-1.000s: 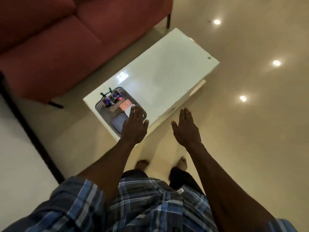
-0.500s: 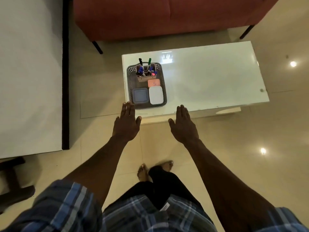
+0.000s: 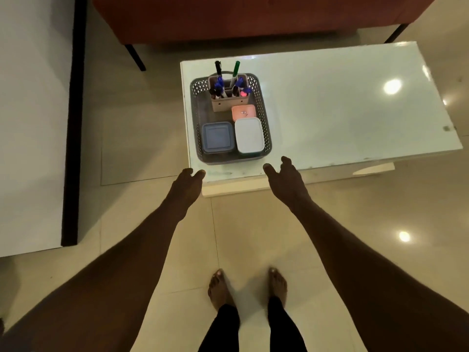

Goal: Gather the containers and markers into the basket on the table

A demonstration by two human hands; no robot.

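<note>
Head view, centre frame: we see both hands, left [image 3: 186, 185] and right [image 3: 285, 177], loosely open and empty, near the full basket [image 3: 264, 118]; a careless nudge could slide it off the tabletop [image 3: 355, 97].

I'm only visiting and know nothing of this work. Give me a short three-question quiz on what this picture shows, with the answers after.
1. True or false: the left hand and the right hand are both empty.
2. Which lidded container sits in the near left corner of the basket? A. the blue container B. the white container C. the pink container
3. Fill the gap: the markers stand upright in a beige ____ at the far end of the basket.

Key
1. True: both hover open at the near edge of the table, touching nothing.
2. A.
3. Holder.
</note>
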